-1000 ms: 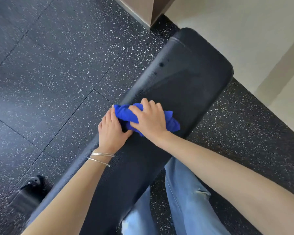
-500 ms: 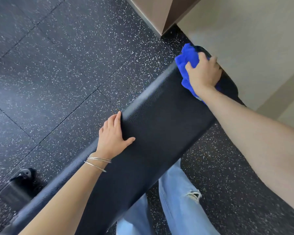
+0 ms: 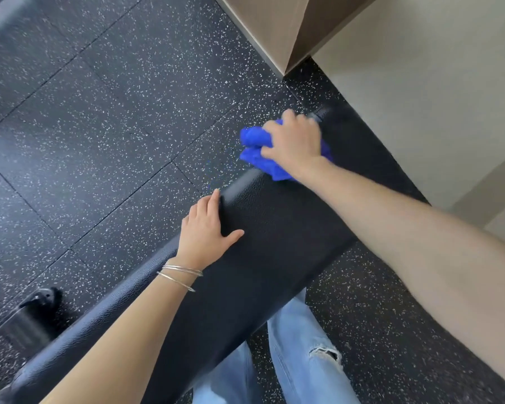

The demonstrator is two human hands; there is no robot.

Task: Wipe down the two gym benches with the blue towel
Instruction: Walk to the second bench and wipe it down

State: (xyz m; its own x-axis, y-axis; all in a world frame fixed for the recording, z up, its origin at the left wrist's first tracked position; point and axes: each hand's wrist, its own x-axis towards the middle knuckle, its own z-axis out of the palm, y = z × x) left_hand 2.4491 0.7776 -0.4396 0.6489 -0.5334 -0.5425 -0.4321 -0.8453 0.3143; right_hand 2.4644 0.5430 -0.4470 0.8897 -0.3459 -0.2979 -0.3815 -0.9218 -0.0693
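While the left hand (image 3: 207, 227) lies flat with straight fingers on the near edge of the black bench (image 3: 274, 243), thumb spread onto the pad, the right hand (image 3: 293, 141) clutches the bunched blue towel (image 3: 252, 138) against the bench's far end, close to the beige wall (image 3: 420, 83). Two thin bangles (image 3: 180, 275) circle the left wrist. Blue jeans (image 3: 298, 360) show below the bench, above the speckled floor (image 3: 114, 112).

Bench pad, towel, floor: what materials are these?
Bench pad: looks like black vinyl or faux leather over padding, going by the pebbled grain, slight sheen and rounded edge.
Blue towel: soft matte cloth, possibly microfiber; it bunches into plump folds.
Floor: likely rubber tile, matte black with white flecks and straight seams.
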